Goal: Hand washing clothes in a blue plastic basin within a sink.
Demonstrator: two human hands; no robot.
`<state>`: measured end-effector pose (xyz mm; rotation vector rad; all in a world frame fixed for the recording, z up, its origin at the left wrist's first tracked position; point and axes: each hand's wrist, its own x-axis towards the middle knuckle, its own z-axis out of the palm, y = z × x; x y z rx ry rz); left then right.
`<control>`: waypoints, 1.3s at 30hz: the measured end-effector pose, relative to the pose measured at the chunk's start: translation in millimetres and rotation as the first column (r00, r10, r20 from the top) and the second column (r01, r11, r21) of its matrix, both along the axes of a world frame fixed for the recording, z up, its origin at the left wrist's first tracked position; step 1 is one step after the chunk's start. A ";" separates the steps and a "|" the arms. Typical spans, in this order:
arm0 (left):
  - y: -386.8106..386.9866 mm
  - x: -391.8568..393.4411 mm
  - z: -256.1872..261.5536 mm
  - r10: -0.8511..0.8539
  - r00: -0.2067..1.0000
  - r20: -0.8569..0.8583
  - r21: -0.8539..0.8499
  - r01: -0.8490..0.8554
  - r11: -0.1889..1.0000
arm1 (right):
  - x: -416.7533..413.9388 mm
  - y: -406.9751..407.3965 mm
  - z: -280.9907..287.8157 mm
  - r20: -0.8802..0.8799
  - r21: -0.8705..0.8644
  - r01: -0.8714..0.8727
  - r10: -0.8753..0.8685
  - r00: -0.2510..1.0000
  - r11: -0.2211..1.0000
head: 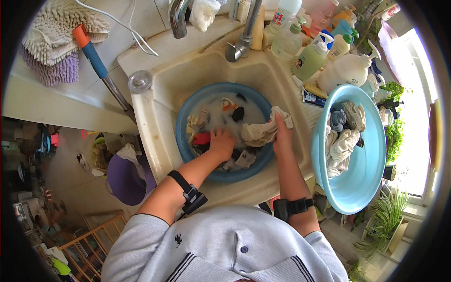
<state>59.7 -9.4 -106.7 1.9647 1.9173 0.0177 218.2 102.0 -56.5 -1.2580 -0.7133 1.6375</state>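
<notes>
A blue plastic basin (pixel 225 176) of cloudy water, with socks and other small garments in it, stands in the sink (pixel 162 141). My left hand (pixel 222 142) is spread, its fingers apart at the water's surface near a red cloth (pixel 201 138). At the basin's right rim my right hand (pixel 283 132) grips a wet whitish cloth garment (pixel 259 133), part of which hangs over the water. Dark and white pieces (pixel 245 159) lie beside my left hand; what is under the water is hidden.
A light blue basin (pixel 366 169) holding wrung clothes stands at the right. Pump bottles (pixel 312 60) crowd the back right ledge. A metal faucet (pixel 236 52) overhangs the sink's back. A purple bucket (pixel 125 179) and a mop handle (pixel 102 72) are at the left.
</notes>
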 end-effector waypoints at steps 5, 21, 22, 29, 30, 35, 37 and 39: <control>4.3 -29.5 2.1 0.123 0.992 0.015 -0.270 -0.114 0.956 | 6.0 -2.0 3.4 0.107 -0.007 -0.016 0.016 0.994 1.000; -24.4 -10.3 -4.3 -0.477 0.879 0.014 0.008 0.477 0.879 | -3.5 -6.1 -8.3 0.069 0.010 -0.044 0.043 0.997 0.999; -22.5 -12.9 -6.4 -0.474 0.879 -0.053 -0.101 0.467 0.878 | -3.5 -7.7 -5.7 0.055 0.006 -0.091 0.091 0.994 0.996; 6.0 -67.8 28.0 0.290 0.565 0.773 -0.380 0.045 0.924 | 3.5 -11.8 -0.4 0.036 0.038 -0.116 0.114 0.993 0.993; 6.3 -74.7 34.3 0.285 0.573 0.768 -0.379 0.048 0.924 | 2.9 -12.1 -0.9 0.042 0.032 -0.173 0.172 0.984 0.984; 8.6 -89.0 72.2 0.457 -0.028 0.889 -0.457 -0.094 0.884 | -11.2 -16.1 2.9 -0.012 0.028 -0.289 0.290 0.957 0.957; 9.5 -92.4 82.6 0.429 -0.123 0.895 -0.444 -0.138 0.885 | -18.8 -17.0 7.0 -0.071 0.018 -0.359 0.359 0.930 0.933; 16.4 -96.6 94.6 0.349 -0.206 0.914 -0.381 -0.142 0.914 | -23.6 -17.4 10.5 -0.099 0.010 -0.374 0.373 0.923 0.927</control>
